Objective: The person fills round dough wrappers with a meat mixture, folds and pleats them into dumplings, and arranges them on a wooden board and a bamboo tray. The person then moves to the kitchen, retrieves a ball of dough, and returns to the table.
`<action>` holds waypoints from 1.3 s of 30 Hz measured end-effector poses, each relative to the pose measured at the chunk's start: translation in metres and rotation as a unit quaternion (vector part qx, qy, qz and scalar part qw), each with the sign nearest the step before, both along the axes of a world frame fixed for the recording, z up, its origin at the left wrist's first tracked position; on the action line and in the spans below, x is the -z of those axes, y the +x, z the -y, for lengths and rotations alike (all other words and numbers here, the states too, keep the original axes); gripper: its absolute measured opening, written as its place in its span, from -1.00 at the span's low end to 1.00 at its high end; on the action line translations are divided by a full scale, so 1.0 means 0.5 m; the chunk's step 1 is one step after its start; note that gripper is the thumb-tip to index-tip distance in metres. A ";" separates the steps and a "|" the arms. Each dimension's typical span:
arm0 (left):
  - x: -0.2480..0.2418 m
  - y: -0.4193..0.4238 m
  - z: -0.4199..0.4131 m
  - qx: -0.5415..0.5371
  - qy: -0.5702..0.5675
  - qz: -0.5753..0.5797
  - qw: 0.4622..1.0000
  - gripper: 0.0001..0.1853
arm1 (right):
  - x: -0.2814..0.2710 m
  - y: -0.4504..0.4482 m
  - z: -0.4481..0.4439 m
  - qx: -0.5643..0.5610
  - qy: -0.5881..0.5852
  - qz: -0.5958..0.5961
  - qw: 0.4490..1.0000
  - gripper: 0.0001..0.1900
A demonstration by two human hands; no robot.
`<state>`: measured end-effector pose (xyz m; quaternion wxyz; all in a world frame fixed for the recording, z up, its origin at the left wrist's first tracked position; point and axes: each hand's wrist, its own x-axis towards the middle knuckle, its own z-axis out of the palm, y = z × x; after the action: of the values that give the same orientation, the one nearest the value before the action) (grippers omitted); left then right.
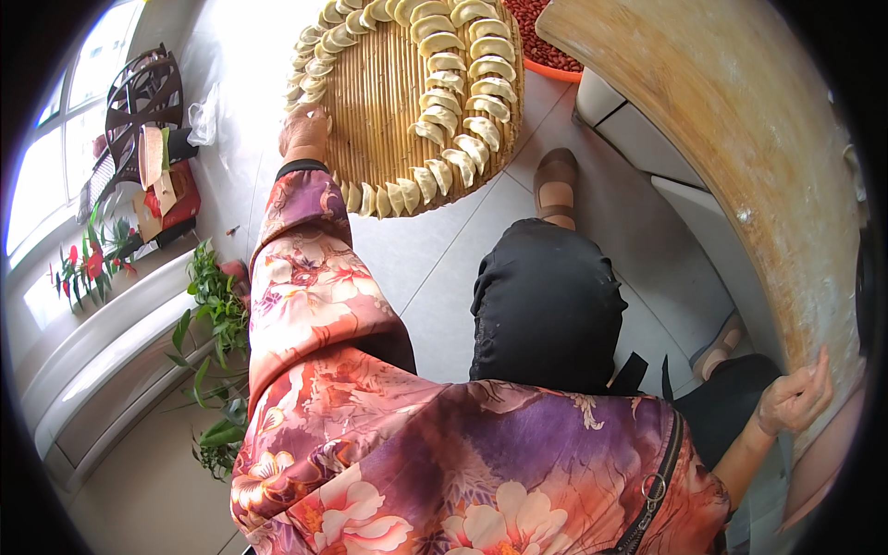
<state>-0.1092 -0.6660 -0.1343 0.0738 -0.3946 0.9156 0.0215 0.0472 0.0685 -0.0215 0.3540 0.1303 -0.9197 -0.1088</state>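
A round tray of bound plant stalks (374,104) lies before me, with raw crescent dumplings (444,100) in curved rows along its rim and on its right half. My left hand (304,132) is at the tray's left edge, over the dumpling row. Pale dough shows by its fingers, but whether they grip a dumpling is hidden. Far to the right, my right hand (796,397) hovers by the near end of a flour-dusted wooden board (707,132). Its fingers are loosely curled and apart, and nothing shows in them.
An orange basin (555,69) of small red beans or peanuts (538,38) stands between tray and board. White cabinet fronts (645,139) sit under the board. Green potted plants (218,298), a dark chair (142,104) and a red box (182,198) stand at left. My shod foot (557,177) rests on the tiles.
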 end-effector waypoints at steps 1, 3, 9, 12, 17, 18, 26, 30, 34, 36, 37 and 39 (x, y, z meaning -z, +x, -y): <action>0.009 -0.002 0.011 0.007 0.001 -0.022 1.000 -0.61 | -0.003 -0.001 -0.001 0.002 0.000 0.000 1.000 -0.78; 0.027 -0.003 0.035 0.022 0.002 -0.067 0.998 -0.57 | -0.001 0.002 -0.003 0.003 -0.001 -0.003 1.000 -0.78; 0.055 0.020 0.094 0.047 0.082 -0.137 0.986 -0.55 | 0.010 0.014 -0.006 0.000 -0.008 -0.010 1.000 -0.78; 0.050 0.019 0.078 0.022 0.049 -0.138 0.989 -0.58 | 0.005 0.015 -0.005 0.001 -0.004 -0.009 1.000 -0.78; 0.020 0.005 0.020 -0.005 0.029 -0.127 0.991 -0.58 | -0.004 0.018 -0.006 0.002 0.004 -0.008 1.000 -0.78; 0.027 0.009 0.032 -0.017 0.050 -0.142 0.988 -0.57 | -0.003 0.017 -0.008 -0.005 0.004 -0.008 1.000 -0.78; 0.071 0.022 0.101 0.010 0.093 -0.172 0.981 -0.61 | -0.010 0.006 0.000 -0.010 0.009 -0.001 1.000 -0.80; 0.051 0.017 0.073 0.054 0.040 -0.110 0.992 -0.64 | -0.013 0.005 0.003 -0.002 0.007 0.002 1.000 -0.80; 0.040 0.016 0.068 0.113 -0.073 -0.054 0.989 -0.66 | -0.011 0.003 -0.001 -0.009 0.005 -0.001 1.000 -0.79; 0.040 0.012 0.067 0.076 -0.046 -0.053 0.995 -0.67 | -0.013 0.000 0.002 -0.009 0.006 -0.002 1.000 -0.79; 0.040 0.009 0.066 0.057 -0.032 -0.052 0.997 -0.68 | -0.015 -0.003 0.004 -0.007 0.008 -0.001 1.000 -0.79; 0.036 0.006 0.060 0.065 -0.039 -0.038 0.996 -0.65 | -0.016 -0.005 0.004 -0.007 0.009 -0.001 1.000 -0.79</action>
<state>-0.1062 -0.6958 -0.1523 0.0252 -0.3355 0.9417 -0.0041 0.0447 0.0662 -0.0135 0.3545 0.1396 -0.9174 -0.1147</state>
